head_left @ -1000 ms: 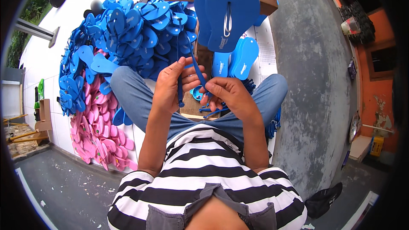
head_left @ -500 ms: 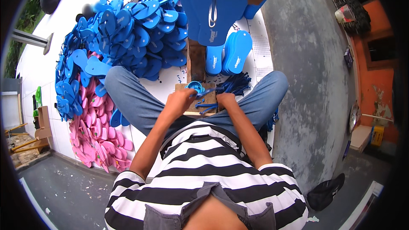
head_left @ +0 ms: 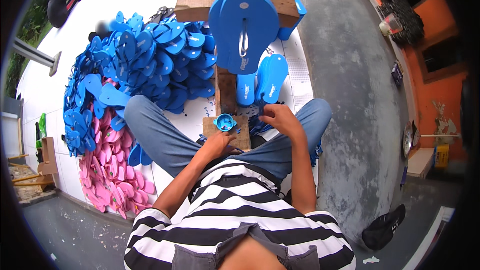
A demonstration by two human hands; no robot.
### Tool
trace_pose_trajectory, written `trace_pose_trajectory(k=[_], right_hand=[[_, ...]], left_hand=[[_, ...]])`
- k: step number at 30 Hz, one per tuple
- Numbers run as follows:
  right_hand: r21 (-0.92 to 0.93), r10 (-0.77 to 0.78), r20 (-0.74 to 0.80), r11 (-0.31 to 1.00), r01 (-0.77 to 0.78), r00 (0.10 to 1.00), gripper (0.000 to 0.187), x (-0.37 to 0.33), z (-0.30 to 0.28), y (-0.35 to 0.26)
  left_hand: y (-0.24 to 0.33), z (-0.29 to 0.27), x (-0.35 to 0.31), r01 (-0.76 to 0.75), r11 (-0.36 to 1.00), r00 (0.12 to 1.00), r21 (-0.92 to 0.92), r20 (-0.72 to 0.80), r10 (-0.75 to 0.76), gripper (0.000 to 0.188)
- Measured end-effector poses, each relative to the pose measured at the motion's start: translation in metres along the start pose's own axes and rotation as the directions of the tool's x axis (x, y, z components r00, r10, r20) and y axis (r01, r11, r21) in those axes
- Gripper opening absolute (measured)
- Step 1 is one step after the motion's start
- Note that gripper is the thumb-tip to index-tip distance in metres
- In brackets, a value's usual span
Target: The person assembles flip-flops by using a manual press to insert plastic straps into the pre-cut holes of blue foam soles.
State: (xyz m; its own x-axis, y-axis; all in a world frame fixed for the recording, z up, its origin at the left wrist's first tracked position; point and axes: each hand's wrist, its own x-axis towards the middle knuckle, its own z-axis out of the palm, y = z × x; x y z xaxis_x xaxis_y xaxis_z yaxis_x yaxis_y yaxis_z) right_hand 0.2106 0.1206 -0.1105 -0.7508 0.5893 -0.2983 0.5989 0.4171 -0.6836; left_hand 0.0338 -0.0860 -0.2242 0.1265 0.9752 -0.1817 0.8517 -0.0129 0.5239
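My left hand (head_left: 219, 144) is closed at the near edge of a small wooden block (head_left: 210, 129). Its fingertips point down, and whatever they hold is hidden. On the block sits a small light-blue cup (head_left: 225, 122) with side lugs and bits inside. My right hand (head_left: 281, 119) is raised over a bundle of dark blue sandal straps (head_left: 257, 126) beside the block, thumb and forefinger closed around a dark blue strap. Ahead, a stack of blue sandal soles (head_left: 243, 30), with a silver wire loop on its face, is mounted on a wooden stand (head_left: 192, 6).
A big heap of blue flip-flops (head_left: 145, 55) lies at left, with pink flip-flops (head_left: 117, 170) nearer me. More blue soles (head_left: 271, 77) stand behind the strap bundle. A dark cap (head_left: 384, 227) lies on the grey floor at right. Another person (head_left: 62, 7) is at far left.
My right hand has moved away from the block, up and outward to the strap bundle. My left hand has drawn back from beside the cup toward me. The view has tilted slightly.
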Motion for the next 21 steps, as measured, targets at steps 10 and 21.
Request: trace_pose_trajectory(k=[10,21], right_hand=[[0.344,-0.28,-0.571,0.772,0.535,0.772,0.02,-0.039,-0.005,-0.091],[0.013,-0.529,-0.555,0.766,0.643,0.642,0.026,-0.052,0.008,-0.115]], left_hand=[[0.081,-0.129,0.017,-0.341,-0.295,0.925,-0.893,-0.264,-0.272,0.044],[0.088,-0.183,0.005,-0.358,0.186,0.746,-0.915,-0.4,-0.533,0.03]])
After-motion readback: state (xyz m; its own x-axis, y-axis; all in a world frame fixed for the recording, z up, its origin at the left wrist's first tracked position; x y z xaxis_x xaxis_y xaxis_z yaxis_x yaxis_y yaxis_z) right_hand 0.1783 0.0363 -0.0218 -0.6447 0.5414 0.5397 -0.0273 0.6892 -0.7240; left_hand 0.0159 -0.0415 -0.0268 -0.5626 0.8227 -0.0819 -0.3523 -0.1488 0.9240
